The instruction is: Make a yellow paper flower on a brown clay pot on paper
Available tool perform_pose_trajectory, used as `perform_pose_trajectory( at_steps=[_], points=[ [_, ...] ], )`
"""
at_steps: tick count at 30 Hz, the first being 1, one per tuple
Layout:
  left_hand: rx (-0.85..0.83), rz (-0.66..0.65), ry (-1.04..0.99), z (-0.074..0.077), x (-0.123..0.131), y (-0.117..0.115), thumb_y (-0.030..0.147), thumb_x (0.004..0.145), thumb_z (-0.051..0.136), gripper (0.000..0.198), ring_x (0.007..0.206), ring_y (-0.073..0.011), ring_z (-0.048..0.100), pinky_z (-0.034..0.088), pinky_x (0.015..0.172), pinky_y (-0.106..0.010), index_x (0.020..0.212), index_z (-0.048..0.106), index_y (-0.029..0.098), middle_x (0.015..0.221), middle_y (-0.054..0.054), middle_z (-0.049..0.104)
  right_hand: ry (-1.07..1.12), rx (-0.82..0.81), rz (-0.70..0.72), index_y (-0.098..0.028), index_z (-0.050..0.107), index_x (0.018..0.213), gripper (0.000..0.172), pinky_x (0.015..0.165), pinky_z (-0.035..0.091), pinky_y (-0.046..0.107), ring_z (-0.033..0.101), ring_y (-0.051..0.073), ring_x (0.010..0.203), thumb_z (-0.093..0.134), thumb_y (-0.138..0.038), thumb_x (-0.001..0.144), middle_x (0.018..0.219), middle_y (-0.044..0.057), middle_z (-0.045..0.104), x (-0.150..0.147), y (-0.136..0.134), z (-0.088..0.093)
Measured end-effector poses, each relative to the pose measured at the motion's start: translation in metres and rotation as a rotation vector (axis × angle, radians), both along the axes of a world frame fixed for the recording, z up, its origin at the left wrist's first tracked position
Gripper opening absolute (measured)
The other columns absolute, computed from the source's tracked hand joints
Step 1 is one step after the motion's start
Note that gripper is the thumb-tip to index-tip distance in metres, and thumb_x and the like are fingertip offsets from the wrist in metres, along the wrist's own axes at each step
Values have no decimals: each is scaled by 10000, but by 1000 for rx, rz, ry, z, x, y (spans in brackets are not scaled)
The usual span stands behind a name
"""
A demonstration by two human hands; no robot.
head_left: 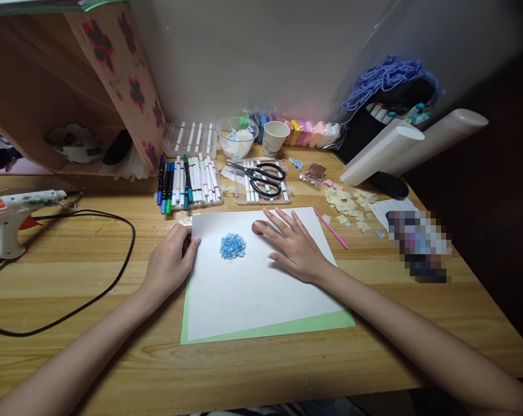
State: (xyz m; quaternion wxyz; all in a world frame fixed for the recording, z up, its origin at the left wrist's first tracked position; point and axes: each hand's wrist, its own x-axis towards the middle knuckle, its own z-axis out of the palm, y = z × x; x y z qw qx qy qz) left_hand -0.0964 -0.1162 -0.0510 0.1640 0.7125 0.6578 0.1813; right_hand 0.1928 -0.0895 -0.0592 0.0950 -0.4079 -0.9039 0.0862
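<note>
A white sheet of paper (252,300) lies on a slightly turned green sheet (330,322). My left hand (170,254) pinches the white sheet's left edge, its thumb on top and its other fingers curled, partly hidden. Spread out over the upper right of the paper is my right hand (293,245), with nothing gripped. Its index finger touches or hovers over a small round brown piece (259,227), perhaps clay; contact is unclear. Between the hands, a clump of blue shredded bits (232,246) sits on the paper.
Behind the paper are markers (198,179), black-handled scissors (265,179), a clear bowl (237,138) and a paper cup (275,137). Yellow paper scraps (343,202) and a pink stick (331,229) lie right. A glue gun (10,222) with a looping cord (129,254) stands left.
</note>
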Motion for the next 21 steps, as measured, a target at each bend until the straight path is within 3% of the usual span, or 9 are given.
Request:
perform_pose_trajectory(
  at_steps=[5, 11, 16, 21],
  points=[
    [12, -7, -3, -1, -1, 0, 325, 881, 399, 150, 723, -167, 486, 343, 612, -269, 867, 475, 196, 823, -18, 513, -27, -34, 15, -317, 331, 1403, 591, 1094, 117, 580, 120, 307, 1399, 329, -588, 877, 1524, 24, 216, -1, 1, 0],
    [10, 3, 5, -1, 0, 0, 330, 882, 410, 146, 707, -157, 475, 332, 602, -265, 854, 466, 199, 800, -4, 491, 12, 47, 8, -239, 312, 1420, 629, 1110, 119, 545, 154, 282, 1392, 274, -580, 893, 1515, 62, 241, 2, -1, -2],
    [8, 6, 14, 0, 0, 0, 331, 882, 412, 144, 713, -156, 473, 325, 595, -263, 835, 450, 200, 798, -2, 486, -13, 78, 15, -238, 429, 1354, 548, 1110, 110, 551, 158, 283, 1392, 292, -531, 912, 1488, 53, 311, 3, -2, -2],
    [8, -2, 27, -1, 0, 0, 334, 881, 415, 151, 705, -155, 468, 324, 601, -266, 821, 445, 199, 794, -2, 484, 4, 84, -17, -176, 313, 1417, 620, 1118, 119, 530, 160, 269, 1392, 279, -534, 913, 1504, 81, 265, 1, -1, -2]
  ],
)
